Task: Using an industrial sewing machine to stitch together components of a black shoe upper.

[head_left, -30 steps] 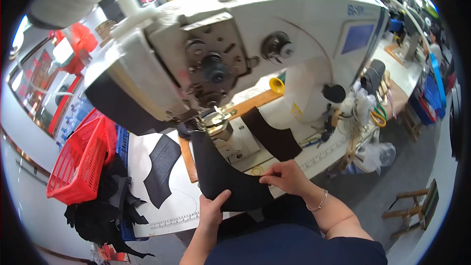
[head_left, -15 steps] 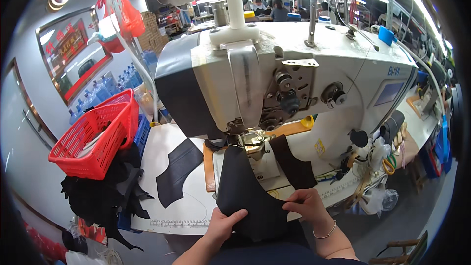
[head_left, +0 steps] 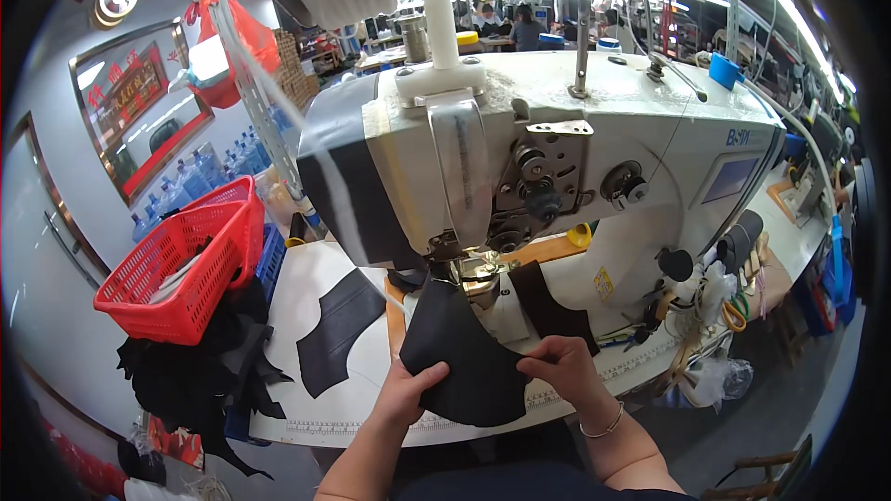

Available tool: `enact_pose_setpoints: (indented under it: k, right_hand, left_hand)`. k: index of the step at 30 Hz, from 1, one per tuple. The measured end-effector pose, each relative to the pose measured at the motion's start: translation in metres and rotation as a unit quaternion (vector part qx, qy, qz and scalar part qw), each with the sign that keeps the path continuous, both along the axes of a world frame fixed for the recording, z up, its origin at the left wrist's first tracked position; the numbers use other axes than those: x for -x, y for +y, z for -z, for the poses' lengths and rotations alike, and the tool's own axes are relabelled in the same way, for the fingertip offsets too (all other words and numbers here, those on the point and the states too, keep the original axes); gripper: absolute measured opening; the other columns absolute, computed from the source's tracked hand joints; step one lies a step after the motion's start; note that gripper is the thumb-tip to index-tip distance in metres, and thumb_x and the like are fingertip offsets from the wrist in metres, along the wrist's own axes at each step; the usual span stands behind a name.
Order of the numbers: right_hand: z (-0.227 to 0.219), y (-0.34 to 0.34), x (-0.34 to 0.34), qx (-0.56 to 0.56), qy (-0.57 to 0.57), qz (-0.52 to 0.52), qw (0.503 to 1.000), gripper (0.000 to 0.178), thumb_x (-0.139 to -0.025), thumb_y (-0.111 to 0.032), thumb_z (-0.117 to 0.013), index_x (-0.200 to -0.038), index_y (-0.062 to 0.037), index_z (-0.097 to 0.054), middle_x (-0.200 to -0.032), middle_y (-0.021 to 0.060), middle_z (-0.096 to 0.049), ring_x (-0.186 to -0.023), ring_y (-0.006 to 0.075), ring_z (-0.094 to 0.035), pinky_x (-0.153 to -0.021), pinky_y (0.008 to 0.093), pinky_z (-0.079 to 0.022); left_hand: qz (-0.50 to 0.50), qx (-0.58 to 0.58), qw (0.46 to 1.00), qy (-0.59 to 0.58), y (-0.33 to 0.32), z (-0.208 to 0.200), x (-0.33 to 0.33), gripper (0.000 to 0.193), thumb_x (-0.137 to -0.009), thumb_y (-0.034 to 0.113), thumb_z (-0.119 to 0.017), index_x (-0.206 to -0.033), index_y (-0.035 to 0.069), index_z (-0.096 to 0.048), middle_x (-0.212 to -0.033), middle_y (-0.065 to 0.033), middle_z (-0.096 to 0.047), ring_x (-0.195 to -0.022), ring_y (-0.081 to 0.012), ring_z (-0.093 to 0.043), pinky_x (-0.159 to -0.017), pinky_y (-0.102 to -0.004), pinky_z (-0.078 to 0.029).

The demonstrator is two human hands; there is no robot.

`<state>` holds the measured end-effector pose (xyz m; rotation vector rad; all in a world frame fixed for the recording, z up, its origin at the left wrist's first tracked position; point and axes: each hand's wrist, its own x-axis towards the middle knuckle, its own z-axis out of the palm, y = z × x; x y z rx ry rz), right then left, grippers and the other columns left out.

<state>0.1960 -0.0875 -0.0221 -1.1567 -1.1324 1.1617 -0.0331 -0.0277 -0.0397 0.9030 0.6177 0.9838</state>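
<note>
Nearest, the left hand (head_left: 408, 391) grips the left near edge of a black panel (head_left: 469, 357), its thumb pressed flat on top, while the right hand (head_left: 563, 369) pinches the panel's right corner between thumb and bent fingers; a thin bracelet (head_left: 603, 421) circles the right wrist. The panel spreads between both hands above the near part of the white table (head_left: 348, 413), narrowing toward its far end, which reaches the needle area (head_left: 457, 271) of a large white sewing machine (head_left: 673, 121); whether the needle is through it is too small to tell. A ruler strip (head_left: 640, 364) runs along the table's near edge. Left of the panel a second black piece (head_left: 341, 327) lies flat, and to the right a dark brown piece (head_left: 549, 301) lies beside the machine's bed. Farther left, a red basket (head_left: 176, 269) sits above a heap of black scraps (head_left: 190, 371); on the right are yellow-handled scissors (head_left: 734, 317). Beyond the basket stand blue water bottles (head_left: 195, 176), and at the far side of the room people (head_left: 526, 32) sit at tables.
</note>
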Motion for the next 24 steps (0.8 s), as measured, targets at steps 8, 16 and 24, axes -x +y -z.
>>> enact_pose_setpoints:
  k: [8,16,24]
  right_hand:
    - [-0.002,0.017,0.010,-0.024,0.026,0.004,0.999,0.010,-0.077,-0.008,-0.068,-0.079,0.0010,-0.064,-0.067,0.0040,-0.063,-0.060,0.0065,-0.058,-0.057,0.0183,-0.047]
    - [0.003,0.034,0.028,-0.062,0.059,0.022,0.996,0.010,-0.078,-0.009,-0.067,-0.080,-0.0002,-0.063,-0.069,0.0034,-0.063,-0.060,0.0060,-0.058,-0.056,0.0184,-0.047]
    - [0.014,0.041,0.044,-0.122,-0.030,0.098,0.987,0.013,-0.077,-0.012,-0.069,-0.081,-0.0002,-0.065,-0.068,0.0021,-0.063,-0.060,0.0043,-0.057,-0.055,0.0174,-0.046]
  left_hand:
    - [0.005,-0.009,0.999,0.035,0.026,-0.018,0.006,0.044,-0.074,0.010,-0.067,-0.113,-0.003,-0.049,-0.104,-0.0132,-0.058,-0.093,-0.0230,-0.059,-0.083,-0.0348,-0.048]
    - [0.043,0.018,0.999,0.012,0.060,-0.027,0.012,0.040,-0.074,0.009,-0.066,-0.109,-0.002,-0.052,-0.099,-0.0121,-0.061,-0.086,-0.0205,-0.062,-0.079,-0.0332,-0.050]
    - [0.127,-0.090,0.944,-0.291,0.010,0.003,-0.013,0.091,-0.072,0.061,-0.057,-0.136,0.007,-0.022,-0.138,-0.0141,-0.030,-0.124,-0.0312,-0.036,-0.099,-0.0469,-0.033]
